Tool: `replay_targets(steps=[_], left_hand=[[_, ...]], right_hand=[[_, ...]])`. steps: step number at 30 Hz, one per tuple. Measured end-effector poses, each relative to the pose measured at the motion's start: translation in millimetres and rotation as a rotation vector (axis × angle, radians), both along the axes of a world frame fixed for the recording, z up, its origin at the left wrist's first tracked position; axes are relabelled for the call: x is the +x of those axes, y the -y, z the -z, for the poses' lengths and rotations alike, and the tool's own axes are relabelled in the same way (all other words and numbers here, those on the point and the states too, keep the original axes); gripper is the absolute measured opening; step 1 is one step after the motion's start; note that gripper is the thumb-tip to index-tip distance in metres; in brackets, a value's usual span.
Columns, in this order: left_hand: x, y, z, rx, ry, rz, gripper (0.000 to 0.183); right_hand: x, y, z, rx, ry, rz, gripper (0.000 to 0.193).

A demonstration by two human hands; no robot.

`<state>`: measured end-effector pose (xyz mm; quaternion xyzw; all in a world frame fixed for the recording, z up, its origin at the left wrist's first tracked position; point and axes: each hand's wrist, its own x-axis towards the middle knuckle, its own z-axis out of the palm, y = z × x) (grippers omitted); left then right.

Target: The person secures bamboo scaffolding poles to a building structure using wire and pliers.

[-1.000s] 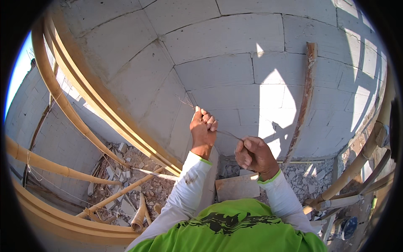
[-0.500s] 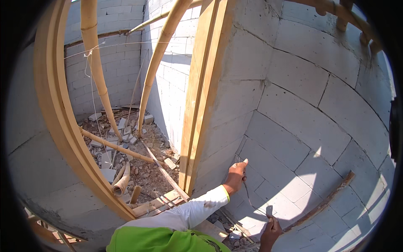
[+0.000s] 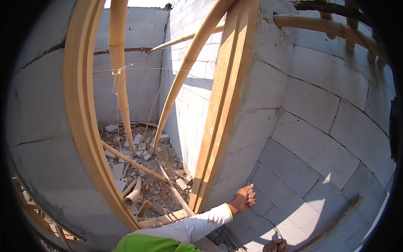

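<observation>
My left hand (image 3: 243,198) is closed, reaching low in front of the grey block wall, its arm in a white sleeve with a yellow-green cuff. From it a thin dark wire or cord (image 3: 266,219) runs slackly down to my right hand (image 3: 276,245). That hand shows only in part at the lower edge, its fingers curled where the wire ends. Anything else inside either fist is hidden. Just left of my left hand stands the wooden door frame's right post (image 3: 218,117).
The frame's left post (image 3: 79,109) curves up on the left. Bamboo poles (image 3: 184,71) lean across the opening, with a white string (image 3: 117,96) tied to one. Rubble (image 3: 157,185) covers the ground beyond. A wooden strip (image 3: 331,224) slants along the right wall (image 3: 310,138).
The view has tilted up and swung left, so the scene sits lower and further right. My right hand is now nearer the lower edge, and the small grey piece above it no longer shows.
</observation>
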<state>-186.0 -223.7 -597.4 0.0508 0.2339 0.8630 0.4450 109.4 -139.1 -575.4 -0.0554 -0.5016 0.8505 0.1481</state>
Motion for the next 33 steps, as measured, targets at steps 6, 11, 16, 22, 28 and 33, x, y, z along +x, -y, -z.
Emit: replay_targets(steps=[6, 11, 16, 22, 28, 33], left_hand=[[41, 11, -52, -0.017, -0.269, -0.022, 0.054], [17, -1, -88, 0.023, -0.37, 0.038, 0.051], [-10, -19, -80, 0.357, -0.216, 0.094, 0.051], [30, -50, -82, 0.117, -0.336, 0.035, 0.048], [56, -66, -83, 0.023, -0.454, -0.024, 0.048], [86, -75, -80, 0.071, -0.637, -0.226, 0.045]], right_hand=[[-67, -118, 106, 1.313, 0.333, 0.694, 0.025], [-58, 3, 80, 0.945, 0.297, -0.407, 0.035], [-3, 2, 107, -0.424, -0.077, -0.672, 0.035], [5, -11, 76, 0.206, 0.139, -0.457, 0.031], [-8, 5, 80, 0.37, 0.308, -0.165, 0.036], [-4, 13, 90, 0.426, 0.354, -0.073, 0.033]])
